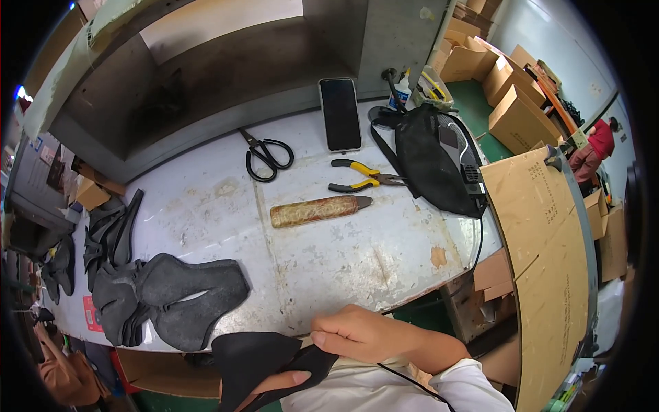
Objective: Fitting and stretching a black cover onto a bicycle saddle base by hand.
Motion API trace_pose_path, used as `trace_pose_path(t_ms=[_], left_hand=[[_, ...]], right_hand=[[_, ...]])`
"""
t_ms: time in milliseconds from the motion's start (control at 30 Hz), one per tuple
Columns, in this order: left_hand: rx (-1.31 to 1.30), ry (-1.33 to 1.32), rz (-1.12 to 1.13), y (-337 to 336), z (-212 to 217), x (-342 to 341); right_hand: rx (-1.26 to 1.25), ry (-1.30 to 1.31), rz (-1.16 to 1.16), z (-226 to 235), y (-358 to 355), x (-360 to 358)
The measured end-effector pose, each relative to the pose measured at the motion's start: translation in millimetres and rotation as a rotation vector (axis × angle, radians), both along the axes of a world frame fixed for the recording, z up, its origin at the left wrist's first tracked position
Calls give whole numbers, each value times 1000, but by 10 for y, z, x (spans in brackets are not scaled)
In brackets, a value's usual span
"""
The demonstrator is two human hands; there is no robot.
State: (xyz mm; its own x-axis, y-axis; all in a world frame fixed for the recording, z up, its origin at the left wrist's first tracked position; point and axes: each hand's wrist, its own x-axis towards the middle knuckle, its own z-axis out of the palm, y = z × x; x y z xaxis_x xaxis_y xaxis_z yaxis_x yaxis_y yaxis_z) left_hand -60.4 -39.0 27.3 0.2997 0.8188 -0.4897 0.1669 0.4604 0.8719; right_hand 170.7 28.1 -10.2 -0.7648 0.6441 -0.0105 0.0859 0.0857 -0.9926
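Note:
At the near edge of the table, a black shoe upper (pixel 248 362) is held in front of my body. My left hand (pixel 283 379) grips it from below, its thumb showing in the opening and the rest of the hand hidden behind the material. My right hand (pixel 360 333) is closed at the piece's right-hand edge, thumb against bent fingers. Just left of the hands lies a stack of dark grey shoe uppers (pixel 195 292). Farther in, a tape-wrapped tool with a short dark blade (pixel 316 211) rests on the worn white table (pixel 316 261).
Beyond the taped tool lie yellow-and-black pliers (pixel 367 177), black-handled scissors (pixel 266 156) and a phone (pixel 340 115). A black bag (pixel 436 161) sits at the right with a cable hanging down. Dark high-heeled shoes (pixel 110 233) stand at the left. A cardboard sheet (pixel 549 275) borders the right side.

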Motion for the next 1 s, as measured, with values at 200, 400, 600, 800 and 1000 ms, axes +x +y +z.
trace_pose_path(t_ms=[200,400,600,800,1000], left_hand=[[-29,-179,106,-89,-172,51],[-107,-372,262,-46,-77,271],[-111,-516,360,-87,-214,247],[-151,-694,421,-91,-355,323],[-208,-652,547,-46,-350,439]], right_hand=[[-809,377,113,23,-91,-117],[-886,442,-225,-98,-151,-138],[54,61,-402,66,-190,-93],[-28,216,-559,77,-291,-295],[-171,205,-347,53,-237,-105]])
